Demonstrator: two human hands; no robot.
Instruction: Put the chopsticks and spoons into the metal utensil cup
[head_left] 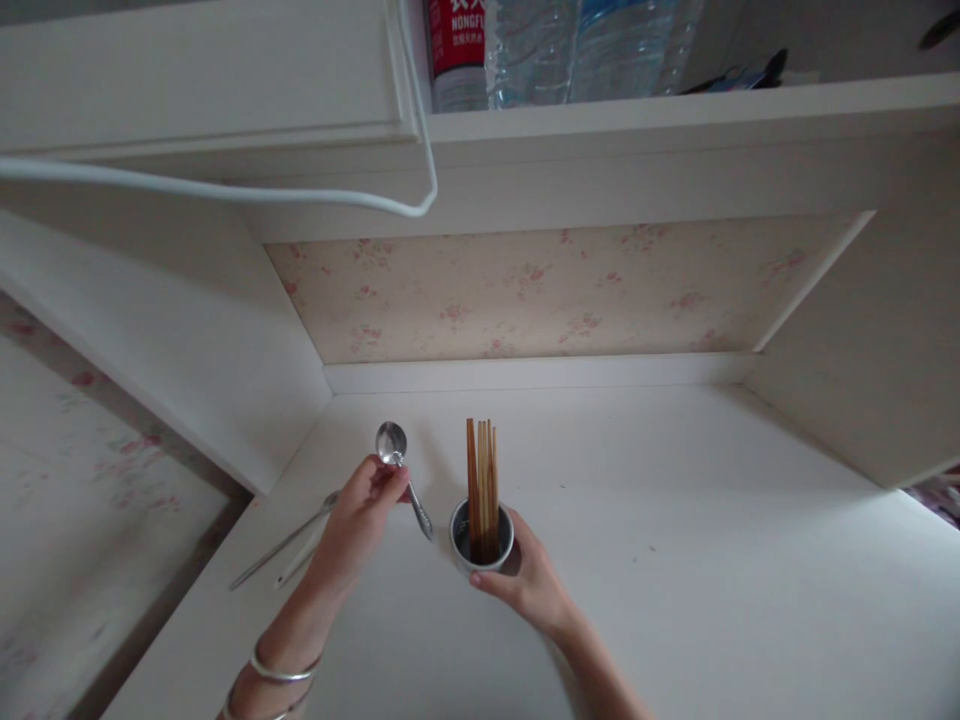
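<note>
My left hand (358,520) pinches a small metal spoon (401,472) by the middle of its handle, bowl pointing up and away, just left of a grey cup (480,545). My right hand (529,582) wraps around the cup's near right side and holds it on the white desk (675,560). Several wooden chopsticks (483,480) stand upright in the cup. Bangles circle my left wrist (281,672).
More metal utensils (281,548) lie on the desk under my left forearm, near the left edge. A white cable (225,190) hangs across the upper left. Water bottles (540,50) stand on the shelf above. Floral wallpaper (555,290) backs the alcove.
</note>
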